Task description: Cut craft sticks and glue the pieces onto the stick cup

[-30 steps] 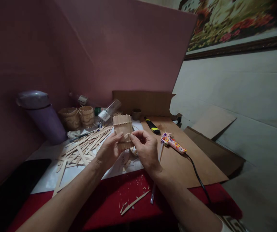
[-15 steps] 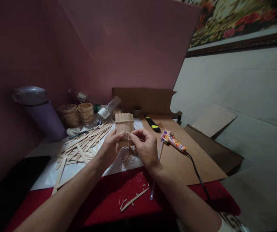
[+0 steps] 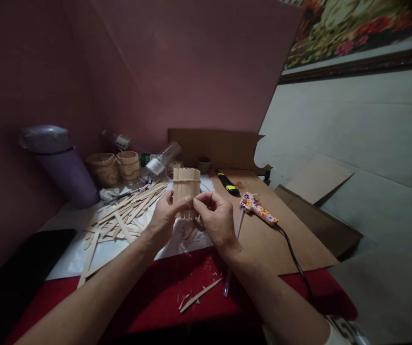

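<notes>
A small cup of upright craft sticks [image 3: 186, 190], with a twine band around its upper part, is held upright over the white paper. My left hand [image 3: 165, 214] is closed around its left side, the thumb lying across the front. At the cup's lower right front, the thumb and forefinger of my right hand [image 3: 216, 216] are pinched together against it. Whatever lies between those fingertips is too small to make out. Below the cup are loose pieces that look like twine and stick [image 3: 191, 235], partly hidden by the hands.
Loose craft sticks [image 3: 126, 215] lie left on white paper. Behind stand two decorated cups [image 3: 128, 166], plastic bottles [image 3: 158, 164] and a purple tumbler [image 3: 65, 175]. On cardboard [image 3: 277, 244] rest a utility knife [image 3: 228, 183] and a corded glue gun [image 3: 259, 210]. Shavings litter the red cloth [image 3: 148, 302].
My left thumb has slid right across the cup's front, closer to my right fingertips. The view has shifted slightly; my right hand stays pinched at the same side.
</notes>
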Motion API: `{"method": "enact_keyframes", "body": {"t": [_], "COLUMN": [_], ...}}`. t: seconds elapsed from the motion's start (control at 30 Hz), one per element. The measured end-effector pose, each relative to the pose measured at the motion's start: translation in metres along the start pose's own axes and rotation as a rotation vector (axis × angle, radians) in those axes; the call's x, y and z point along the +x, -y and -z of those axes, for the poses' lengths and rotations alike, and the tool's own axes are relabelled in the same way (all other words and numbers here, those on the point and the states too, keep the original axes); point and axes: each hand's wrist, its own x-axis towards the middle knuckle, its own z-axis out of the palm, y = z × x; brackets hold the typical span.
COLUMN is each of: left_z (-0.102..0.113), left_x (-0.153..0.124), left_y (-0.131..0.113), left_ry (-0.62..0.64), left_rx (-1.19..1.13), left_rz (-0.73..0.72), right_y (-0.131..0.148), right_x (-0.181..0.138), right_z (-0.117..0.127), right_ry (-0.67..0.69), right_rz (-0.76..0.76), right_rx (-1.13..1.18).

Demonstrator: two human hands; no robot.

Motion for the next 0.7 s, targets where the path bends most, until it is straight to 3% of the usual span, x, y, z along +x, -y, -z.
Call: {"method": "enact_keyframes", "body": {"t": [0.23,0.33,0.53,0.7], "left_z": [0.0016,0.0013,-0.0035,-0.0047], "left_x": [-0.0010,-0.0020,-0.0064,-0.0064], "left_y": [-0.0058,-0.0075,-0.0089,-0.0092], "left_ry": [-0.037,-0.050,-0.015,0.011], "left_rx": [-0.082,-0.096,-0.126,-0.133], "left_rz": [0.151,0.163,0.108,0.124], "right_y": [-0.0050,-0.0031,-0.0043,-0.0093], "right_x": [0.0038,0.0017,-0.0056,-0.0045], "right_z": [0.0040,0.0049,0.0026,0.0041], "right_ry": [-0.004,-0.010,0.018,-0.003], "right_rz": [0.060,0.175,0.550,0.597], "right_rx": [-0.046,-0.133,-0.435,-0.506]}}
